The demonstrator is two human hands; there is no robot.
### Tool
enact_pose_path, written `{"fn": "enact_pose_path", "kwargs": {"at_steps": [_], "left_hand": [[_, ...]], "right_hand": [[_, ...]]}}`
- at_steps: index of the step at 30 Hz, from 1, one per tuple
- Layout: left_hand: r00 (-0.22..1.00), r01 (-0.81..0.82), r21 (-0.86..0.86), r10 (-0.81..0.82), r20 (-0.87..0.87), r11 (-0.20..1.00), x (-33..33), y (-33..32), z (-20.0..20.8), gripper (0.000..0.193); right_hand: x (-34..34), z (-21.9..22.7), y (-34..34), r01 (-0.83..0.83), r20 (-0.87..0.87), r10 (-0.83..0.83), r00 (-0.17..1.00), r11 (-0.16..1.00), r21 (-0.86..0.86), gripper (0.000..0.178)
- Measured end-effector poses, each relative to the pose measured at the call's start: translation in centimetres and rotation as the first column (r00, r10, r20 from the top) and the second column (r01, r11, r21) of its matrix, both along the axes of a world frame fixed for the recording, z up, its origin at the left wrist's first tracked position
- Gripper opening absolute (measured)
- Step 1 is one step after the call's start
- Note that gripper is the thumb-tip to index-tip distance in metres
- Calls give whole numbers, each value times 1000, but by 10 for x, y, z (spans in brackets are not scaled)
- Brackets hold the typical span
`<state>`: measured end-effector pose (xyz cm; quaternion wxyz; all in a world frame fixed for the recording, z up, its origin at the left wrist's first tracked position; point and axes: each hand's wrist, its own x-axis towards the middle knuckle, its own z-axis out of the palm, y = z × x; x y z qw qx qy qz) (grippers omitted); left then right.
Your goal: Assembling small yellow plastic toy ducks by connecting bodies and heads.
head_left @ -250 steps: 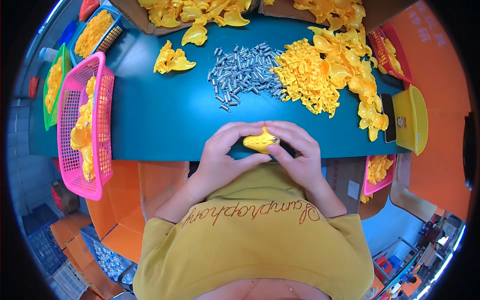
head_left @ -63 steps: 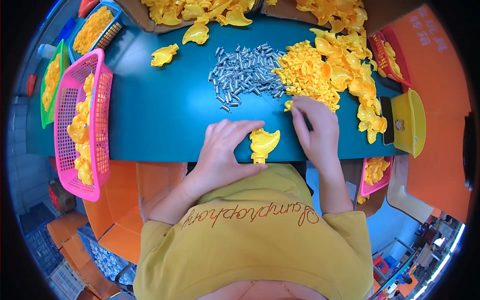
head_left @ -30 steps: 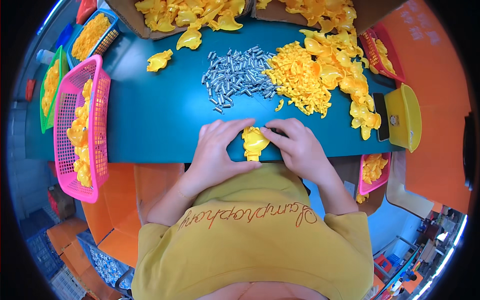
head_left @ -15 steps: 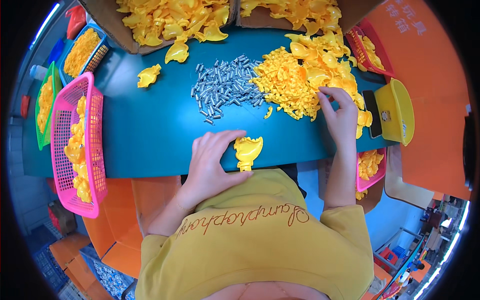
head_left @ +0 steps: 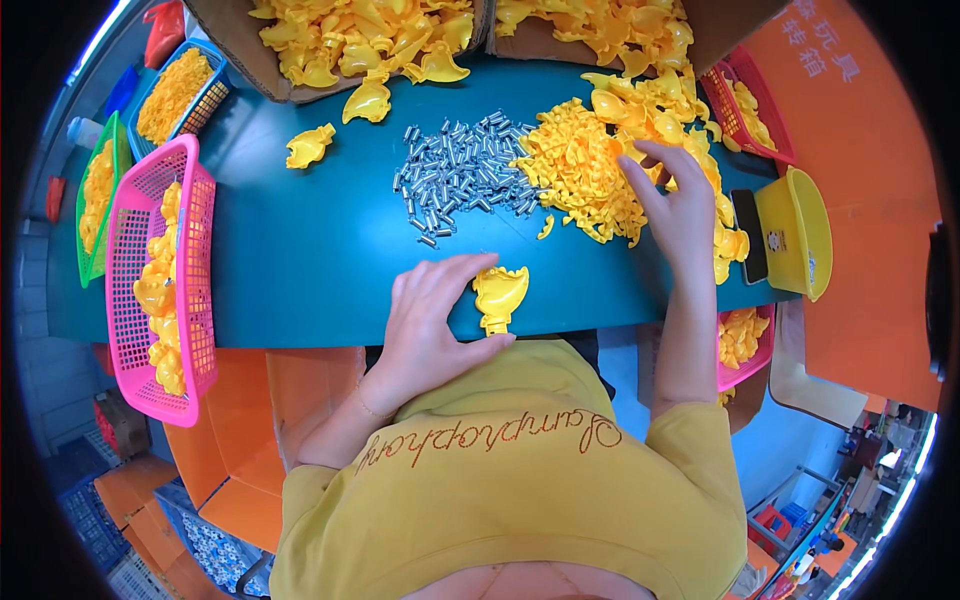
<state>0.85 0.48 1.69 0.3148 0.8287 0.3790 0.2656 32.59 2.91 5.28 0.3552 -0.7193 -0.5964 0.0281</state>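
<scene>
My left hand (head_left: 432, 305) curves round a yellow plastic shell piece (head_left: 501, 297) at the table's near edge. Its index finger is by the piece's upper left and its thumb by the narrow lower end. The shell has a scalloped edge and a hollow face turned up. Over the right side of a heap of small yellow plastic parts (head_left: 580, 165) is my right hand (head_left: 682, 205). Its thumb and index fingertips are close but slightly apart, with yellow parts behind them. Left of that heap lies a pile of small silvery metal cylinders (head_left: 465, 170).
Cardboard boxes of yellow shells (head_left: 360, 45) stand at the back. A pink basket (head_left: 195, 270) holds yellow pieces at the left. At the right are a red basket (head_left: 740, 125), a yellow bin (head_left: 795, 235) and a dark flat object (head_left: 748, 235). One loose shell (head_left: 311, 146) lies at the far left.
My right hand has shifted up and slightly left over the small yellow parts, and its fingertips have spread a little. The left hand stays at the shell piece. The whole view has shifted slightly.
</scene>
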Motion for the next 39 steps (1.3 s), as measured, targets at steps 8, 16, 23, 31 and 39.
{"fn": "enact_pose_path", "kwargs": {"at_steps": [8, 16, 23, 31, 39], "left_hand": [[1000, -15, -27, 15, 5, 1000, 2, 1, -2, 84], [999, -30, -14, 29, -26, 999, 1, 0, -2, 85], [1000, -27, -2, 27, -5, 1000, 2, 0, -2, 85], [1000, -28, -7, 28, 10, 1000, 3, -1, -3, 86], [999, -36, 16, 36, 5, 999, 3, 0, -2, 85]], "right_hand": [[13, -20, 15, 132, -37, -130, 991, 987, 86, 29], [-39, -21, -55, -371, -711, 258, 655, 929, -5, 25], [-60, -22, -73, -548, -581, 394, 712, 830, -109, 20], [-64, -11, -71, -485, -398, 421, 815, 872, -71, 29], [-81, -31, -76, -406, -492, 276, 826, 896, -179, 45]]}}
